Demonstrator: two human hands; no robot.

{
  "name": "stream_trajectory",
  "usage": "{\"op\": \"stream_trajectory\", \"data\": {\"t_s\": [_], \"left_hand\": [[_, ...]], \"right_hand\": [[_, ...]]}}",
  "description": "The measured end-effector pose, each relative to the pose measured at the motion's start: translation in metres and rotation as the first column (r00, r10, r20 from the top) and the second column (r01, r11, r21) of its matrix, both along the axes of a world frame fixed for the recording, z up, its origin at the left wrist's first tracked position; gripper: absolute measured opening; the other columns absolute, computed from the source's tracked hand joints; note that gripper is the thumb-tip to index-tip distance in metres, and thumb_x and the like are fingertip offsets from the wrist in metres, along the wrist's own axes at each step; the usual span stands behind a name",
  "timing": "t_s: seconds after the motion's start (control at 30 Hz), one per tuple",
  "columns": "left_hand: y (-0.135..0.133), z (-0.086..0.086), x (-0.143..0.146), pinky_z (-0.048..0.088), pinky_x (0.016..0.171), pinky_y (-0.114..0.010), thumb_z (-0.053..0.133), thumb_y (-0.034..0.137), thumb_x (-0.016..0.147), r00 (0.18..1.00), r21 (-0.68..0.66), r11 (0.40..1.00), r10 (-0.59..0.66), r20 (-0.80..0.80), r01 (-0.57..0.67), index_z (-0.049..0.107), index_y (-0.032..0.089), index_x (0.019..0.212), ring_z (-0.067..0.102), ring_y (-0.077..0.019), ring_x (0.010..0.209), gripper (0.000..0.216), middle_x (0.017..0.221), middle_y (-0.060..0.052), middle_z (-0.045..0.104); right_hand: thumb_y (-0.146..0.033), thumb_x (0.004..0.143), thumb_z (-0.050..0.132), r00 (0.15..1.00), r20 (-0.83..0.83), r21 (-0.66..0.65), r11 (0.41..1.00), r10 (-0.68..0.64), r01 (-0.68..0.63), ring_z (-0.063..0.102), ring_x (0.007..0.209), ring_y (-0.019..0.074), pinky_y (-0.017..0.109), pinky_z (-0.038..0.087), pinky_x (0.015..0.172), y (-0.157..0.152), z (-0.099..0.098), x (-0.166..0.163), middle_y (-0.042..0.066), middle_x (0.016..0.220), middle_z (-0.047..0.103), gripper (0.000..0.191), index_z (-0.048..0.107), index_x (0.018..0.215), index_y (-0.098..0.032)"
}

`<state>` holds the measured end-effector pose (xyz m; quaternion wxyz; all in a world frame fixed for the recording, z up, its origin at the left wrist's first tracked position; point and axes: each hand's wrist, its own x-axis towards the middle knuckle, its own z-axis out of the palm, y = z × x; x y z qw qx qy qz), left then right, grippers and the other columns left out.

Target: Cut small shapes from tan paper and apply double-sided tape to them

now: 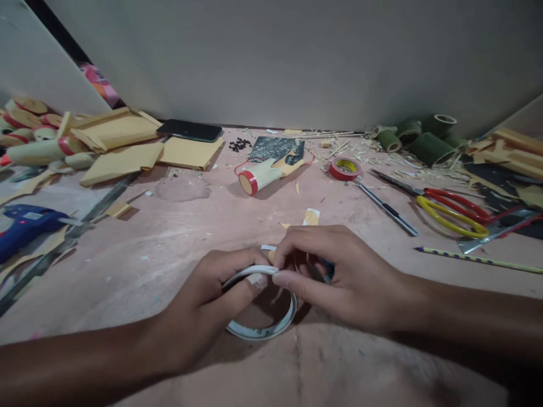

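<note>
Grip: left hand [207,291] and right hand [352,277] are pinching the white tape roll [257,332].
Green tubes [430,150]: are showing hollow ends.
Tabletop [169,237]: is stretching back to the grey panel [275,62].

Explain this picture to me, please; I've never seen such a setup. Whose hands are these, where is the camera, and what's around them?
There is no machine: these are one person's bare hands, seen from a single camera worn on the head, looking forward and down. The left hand and right hand pinch the far rim of a pale ring. On the table, a blue glue gun lies at left, a red-banded tube beyond the hands, and red tape, a cutter, scissors and a pencil toward the right.
</note>
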<state>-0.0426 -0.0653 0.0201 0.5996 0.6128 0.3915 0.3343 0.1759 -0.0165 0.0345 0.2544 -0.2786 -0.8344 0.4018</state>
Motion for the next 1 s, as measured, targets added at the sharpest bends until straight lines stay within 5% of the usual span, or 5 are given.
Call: {"op": "stream_trajectory", "data": {"t_s": [0.23, 0.33, 0.47, 0.83, 1.0], "left_hand": [[-0.011, 0.009, -0.010, 0.035, 0.047, -0.020, 0.060, 0.040, 0.100, 0.986, -0.171, 0.982, 0.104, 0.128, -0.081, 0.070, 0.018, 0.083, 0.046, -0.0070, 0.050, 0.030, 0.065, 0.003, 0.056], [-0.011, 0.016, -0.013, 0.038, 0.048, -0.020, 0.058, 0.029, 0.101, 0.996, 0.080, 0.993, 0.084, -0.013, -0.083, 0.073, 0.021, 0.091, 0.052, -0.0084, 0.055, 0.020, 0.070, 0.002, 0.062], [-0.006, 0.020, -0.015, 0.051, 0.069, -0.023, 0.054, 0.016, 0.098, 0.983, 0.412, 0.911, 0.069, -0.170, 0.007, 0.070, 0.024, 0.098, 0.067, -0.0124, 0.076, 0.018, 0.084, 0.002, 0.074], [0.009, 0.016, -0.012, 0.042, 0.062, -0.021, 0.051, 0.015, 0.099, 0.892, 0.630, 0.767, 0.196, -0.409, 0.120, 0.066, 0.027, 0.100, 0.061, -0.0082, 0.064, 0.019, 0.077, 0.007, 0.069], [0.021, 0.005, -0.018, 0.036, 0.059, -0.029, 0.052, 0.016, 0.099, 0.730, 0.729, 0.636, 0.369, -0.576, 0.253, 0.063, 0.022, 0.090, 0.053, -0.0137, 0.058, 0.016, 0.068, 0.004, 0.062]], "right_hand": [[-0.014, 0.091, 0.067, 0.997, -0.072, 0.172, 0.984, -0.035, 0.047, 0.054, 0.067, 0.0093, 0.024, 0.044, 0.063, 0.000, 0.006, 0.005, -0.001, 0.082, 0.063, 0.002, 0.067, 0.093, -0.014], [-0.013, 0.088, 0.065, 0.991, -0.062, 0.016, 0.993, -0.118, 0.119, 0.053, 0.063, 0.0103, 0.024, 0.045, 0.056, -0.002, 0.012, 0.008, -0.003, 0.078, 0.060, 0.007, 0.061, 0.092, -0.017], [-0.019, 0.088, 0.062, 0.997, -0.040, -0.123, 0.991, -0.064, 0.058, 0.054, 0.066, 0.0129, 0.026, 0.047, 0.058, -0.002, 0.018, 0.006, -0.003, 0.078, 0.062, 0.005, 0.059, 0.092, -0.019], [-0.022, 0.088, 0.069, 0.993, 0.018, -0.334, 0.936, -0.113, 0.112, 0.048, 0.059, 0.0090, 0.021, 0.039, 0.053, 0.011, 0.016, -0.002, -0.003, 0.062, 0.058, 0.020, 0.067, 0.070, -0.015], [-0.015, 0.084, 0.069, 0.977, 0.141, -0.398, 0.895, -0.160, 0.203, 0.047, 0.056, 0.0073, 0.019, 0.035, 0.050, 0.018, 0.009, 0.006, -0.005, 0.059, 0.056, 0.019, 0.067, 0.065, -0.014]]}}
